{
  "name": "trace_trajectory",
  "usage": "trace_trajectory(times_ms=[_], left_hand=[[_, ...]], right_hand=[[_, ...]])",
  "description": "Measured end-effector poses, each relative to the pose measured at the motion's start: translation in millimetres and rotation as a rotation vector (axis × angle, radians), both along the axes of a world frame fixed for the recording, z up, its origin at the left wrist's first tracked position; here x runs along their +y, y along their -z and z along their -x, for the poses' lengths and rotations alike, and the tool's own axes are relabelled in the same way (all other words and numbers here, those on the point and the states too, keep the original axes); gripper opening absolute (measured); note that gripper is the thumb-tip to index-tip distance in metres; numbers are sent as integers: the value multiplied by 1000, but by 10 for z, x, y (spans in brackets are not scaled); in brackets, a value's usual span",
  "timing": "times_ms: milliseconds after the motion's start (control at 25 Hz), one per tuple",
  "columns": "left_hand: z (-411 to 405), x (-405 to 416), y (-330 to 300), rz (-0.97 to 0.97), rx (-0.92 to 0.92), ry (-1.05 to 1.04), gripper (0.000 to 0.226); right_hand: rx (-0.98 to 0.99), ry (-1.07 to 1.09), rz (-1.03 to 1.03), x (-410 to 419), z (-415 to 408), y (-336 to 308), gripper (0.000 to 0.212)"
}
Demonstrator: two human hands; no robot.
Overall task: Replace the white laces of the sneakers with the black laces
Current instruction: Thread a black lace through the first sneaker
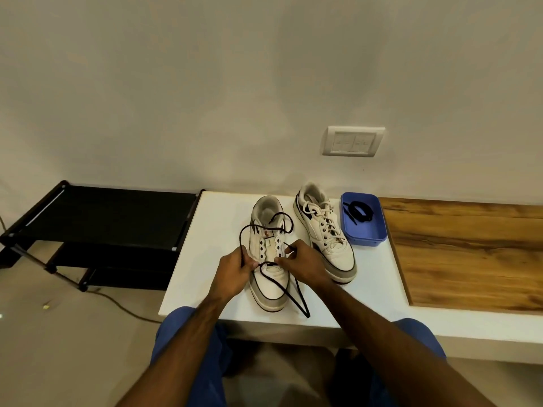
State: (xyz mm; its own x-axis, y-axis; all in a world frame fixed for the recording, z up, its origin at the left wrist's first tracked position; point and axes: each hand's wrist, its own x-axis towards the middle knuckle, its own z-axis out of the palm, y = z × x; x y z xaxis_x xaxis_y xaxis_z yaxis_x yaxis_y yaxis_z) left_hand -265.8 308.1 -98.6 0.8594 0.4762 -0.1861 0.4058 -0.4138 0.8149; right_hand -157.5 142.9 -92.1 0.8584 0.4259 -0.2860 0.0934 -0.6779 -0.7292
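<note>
1. a white low table top (pixel 211 230) carries a pair of white leather sneakers with grey toe caps, toes pointing toward the person.
2. the nearer white sneaker with bare eyelets (pixel 269 254) sits in the middle of the table, its white lace gone.
3. a long black round shoelace (pixel 266 221) loops over this sneaker's opening, passes across the lowest eyelets, and trails over the toe cap to the table's front edge.
4. the left hand (pixel 235 267) rests against the sneaker's left side, its fingers curled and pinching the black lace by the lowest left eyelet.
5. the right hand (pixel 302 262) is at the sneaker's right side, thumb and forefinger pinching the lace near the lowest right eyelet, a short lace tip sticking up above the fingers.
6. the second white sneaker, laced in white (pixel 324 233), stands just beside the first on its right, its white shoelace (pixel 321 214) threaded through and loosely tied.
7. a blue rectangular plastic tray (pixel 367 233) is just right of that sneaker; a coiled black shoelace (pixel 360 211) lies inside it.
8. a brown wood-grain panel (pixel 470 254) extends to the right of the white top.
9. a black shoe rack with fabric shelves (pixel 97 218) stands to the left of the table.
10. a white wall socket plate (pixel 354 141) is on the wall above.
</note>
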Motion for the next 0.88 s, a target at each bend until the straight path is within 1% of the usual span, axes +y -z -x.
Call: trace_trajectory(times_ms=[40, 80, 200, 240, 280, 360, 440, 520, 560, 600, 640, 720, 800, 840, 880], left_hand=[[18, 39, -18, 68, 5, -24, 26], [47, 83, -35, 190, 3, -52, 25], [151, 207, -88, 726, -8, -194, 17], [161, 223, -103, 806, -16, -237, 15], [152, 223, -112, 796, -9, -253, 15], [107, 185, -164, 597, 47, -198, 17], [27, 171, -278, 378, 79, -117, 29], [-86, 242, -419, 229, -2, -101, 41], [-163, 284, -498, 193, -69, -95, 39], [-259, 314, -565, 165, -129, -75, 31], [-369, 322, -627, 115, -165, -37, 24], [-613, 311, -657, -65, -155, 70, 19], [-818, 268, -595, -262, -58, 191, 21], [-890, 248, -543, -336, -7, 225, 22], [-939, 248, -474, -375, 22, 232, 23]], right_hand=[[-12, -1, 14, -1, 7, 1, 39], [-16, -1, 21, -1, 11, 7, 40], [-2, 4, 17, 14, 14, -11, 40], [5, 6, 16, 18, 10, -14, 40], [17, 6, 18, 18, 11, -18, 39], [55, -15, 20, 2, -5, -53, 39], [77, -47, -1, -26, -59, -113, 36], [89, -11, -64, -57, -141, -195, 27], [80, 26, -86, -63, -197, -233, 23], [60, 60, -98, -60, -263, -261, 23], [34, 86, -110, -39, -335, -286, 25], [-7, 95, -133, 44, -474, -311, 35], [-42, 57, -119, 159, -608, -318, 49], [-59, 38, -100, 219, -677, -288, 52], [-66, 23, -74, 273, -741, -263, 51]])
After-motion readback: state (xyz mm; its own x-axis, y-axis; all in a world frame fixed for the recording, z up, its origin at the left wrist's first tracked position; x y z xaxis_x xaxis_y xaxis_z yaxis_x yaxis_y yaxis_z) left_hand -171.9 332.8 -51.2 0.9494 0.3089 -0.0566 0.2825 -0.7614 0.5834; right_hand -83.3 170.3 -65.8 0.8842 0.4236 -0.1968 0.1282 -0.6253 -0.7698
